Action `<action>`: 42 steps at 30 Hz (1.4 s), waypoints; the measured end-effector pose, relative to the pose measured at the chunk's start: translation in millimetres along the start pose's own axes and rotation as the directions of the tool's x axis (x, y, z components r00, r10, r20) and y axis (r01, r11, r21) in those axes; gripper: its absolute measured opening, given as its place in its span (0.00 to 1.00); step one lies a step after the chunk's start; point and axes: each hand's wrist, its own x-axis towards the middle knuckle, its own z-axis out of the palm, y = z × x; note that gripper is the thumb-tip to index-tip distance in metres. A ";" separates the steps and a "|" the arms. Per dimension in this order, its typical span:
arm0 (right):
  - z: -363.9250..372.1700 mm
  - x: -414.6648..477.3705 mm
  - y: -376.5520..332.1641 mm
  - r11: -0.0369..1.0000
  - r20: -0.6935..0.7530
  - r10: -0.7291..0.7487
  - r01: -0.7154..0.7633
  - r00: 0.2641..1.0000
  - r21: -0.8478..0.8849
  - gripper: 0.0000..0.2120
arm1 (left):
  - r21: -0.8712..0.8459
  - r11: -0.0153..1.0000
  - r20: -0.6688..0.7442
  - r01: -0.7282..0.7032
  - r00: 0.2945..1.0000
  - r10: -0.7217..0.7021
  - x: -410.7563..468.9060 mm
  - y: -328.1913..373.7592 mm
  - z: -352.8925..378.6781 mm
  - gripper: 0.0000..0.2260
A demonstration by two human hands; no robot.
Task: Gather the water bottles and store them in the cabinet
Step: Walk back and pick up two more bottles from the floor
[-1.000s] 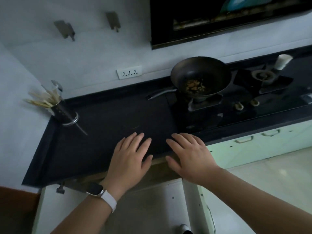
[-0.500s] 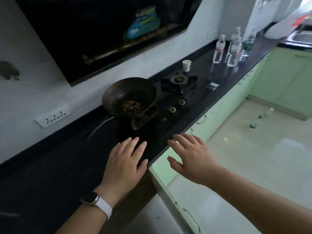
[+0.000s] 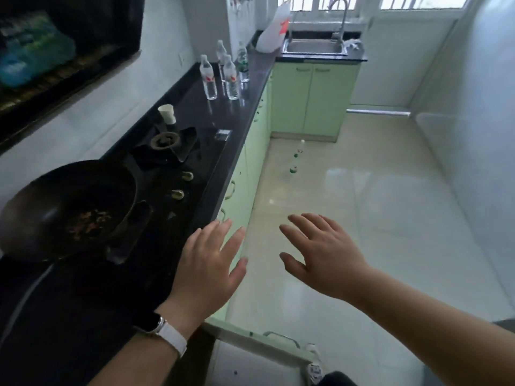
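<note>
Left hand (image 3: 207,270) and right hand (image 3: 324,257) are held out, fingers (image 3: 232,245) spread wide and empty, water bottles (image 3: 230,79) seen upright along the counter (image 3: 237,115).

Daylight enters through the overexposed window (image 3: 359,2) at the far end. The pale floor (image 3: 390,218) carries broad soft glare. The black counter (image 3: 83,316) at near left is dim, almost without detail. The left hand (image 3: 207,270) and right hand (image 3: 326,257) are evenly lit, slightly soft. Wide-angle distortion bends the walls at the edges.
</note>
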 end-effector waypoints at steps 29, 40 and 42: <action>-4.2 -62.8 355.8 0.942 -0.079 0.334 -0.331 0.939 0.050 0.26 | -0.032 0.986 0.036 -0.161 0.986 0.162 256.1 246.5 106.3 0.25; 7.3 -35.8 427.6 0.937 -0.032 0.346 -0.344 0.938 0.062 0.26 | -0.030 0.990 0.088 -0.140 0.986 0.142 328.6 257.9 142.1 0.25; 12.9 -23.3 439.6 0.941 -0.022 0.335 -0.334 0.942 0.054 0.26 | -0.030 0.990 0.104 -0.138 0.985 0.141 345.0 255.8 151.6 0.25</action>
